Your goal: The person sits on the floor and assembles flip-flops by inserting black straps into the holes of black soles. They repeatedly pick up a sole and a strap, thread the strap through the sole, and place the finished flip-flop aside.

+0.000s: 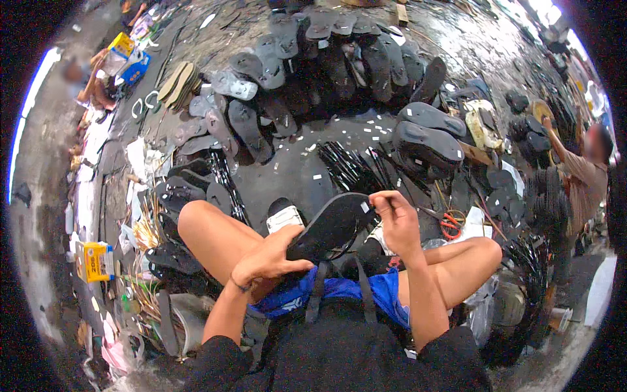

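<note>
Your left hand [268, 261] has its fingers curled shut around the near end of a black flip-flop sole [332, 225], thumb on top. Your right hand [397, 222] pinches closed at the sole's far end, fingertips bent in on the edge beside a small white sticker [364, 206].

Sole: flat, matte black, elongated oval, tilted up toward the right, held above your lap between your bare knees. Whether a strap is fitted, cannot tell.

Beneath it: blue shorts [339, 297]. Just behind: another dark sole with a white label [285, 215]. On the wet dark floor [294, 170] beyond: a bundle of black straps [353, 166], and farther out a large heap of dark soles [326, 59].
</note>
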Demonstrator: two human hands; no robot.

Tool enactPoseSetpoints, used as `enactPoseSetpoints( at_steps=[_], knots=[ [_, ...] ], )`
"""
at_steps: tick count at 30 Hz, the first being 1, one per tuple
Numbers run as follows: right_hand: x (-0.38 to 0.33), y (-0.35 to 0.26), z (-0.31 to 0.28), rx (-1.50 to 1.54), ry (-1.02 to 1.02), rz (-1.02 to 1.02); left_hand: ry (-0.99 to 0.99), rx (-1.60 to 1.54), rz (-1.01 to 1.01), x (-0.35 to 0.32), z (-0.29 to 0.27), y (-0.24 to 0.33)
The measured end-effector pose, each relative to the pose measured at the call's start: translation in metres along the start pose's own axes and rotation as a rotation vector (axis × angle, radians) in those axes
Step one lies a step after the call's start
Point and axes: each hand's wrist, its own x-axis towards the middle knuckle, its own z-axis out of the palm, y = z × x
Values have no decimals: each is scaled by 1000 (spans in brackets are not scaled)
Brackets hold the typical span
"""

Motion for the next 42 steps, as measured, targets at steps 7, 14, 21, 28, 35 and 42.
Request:
enactPoseSetpoints(
  at_steps=[7,14,21,28,35,42],
  knots=[
    [-5,52,-10,1340,223,462,434,-442,-350,-17,-22,9],
    [-36,-18,33,-227,-137,-76,709,-996,-348,12,30,22],
    [-44,-32,31,-214,-90,-90,305,-702,-199,4,36,21],
    [-47,-38,30,-255,-98,-21,261,-566,-162,7,38,23],
    [-43,-36,33,-236,-134,-28,223,-374,-56,6,35,34],
    [-44,-26,38,-215,-143,-83,189,-321,-9,11,35,27]
  ],
)
